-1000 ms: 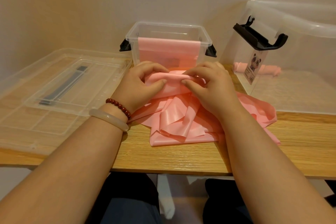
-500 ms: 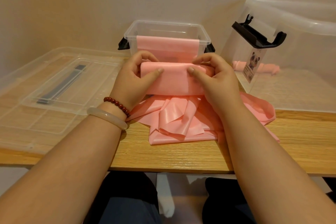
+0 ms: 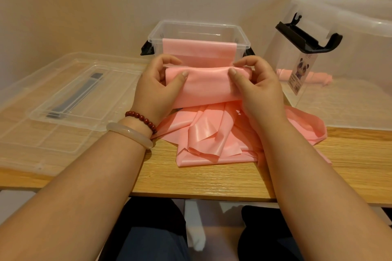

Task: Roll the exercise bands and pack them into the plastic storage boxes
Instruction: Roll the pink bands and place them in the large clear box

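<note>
Plain beige wall (image 3: 106, 2) behind a light wooden table (image 3: 203, 182) (warm, dim light).

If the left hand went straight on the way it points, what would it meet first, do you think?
Probably the front wall of the small clear box, draped with a pink band; the left hand, gripping the rolled band, sits before it, depth unclear.

Left hand (image 3: 157, 91), right hand (image 3: 258, 91) pinch band (image 3: 207, 88) (thumbs pointing inward).
</note>
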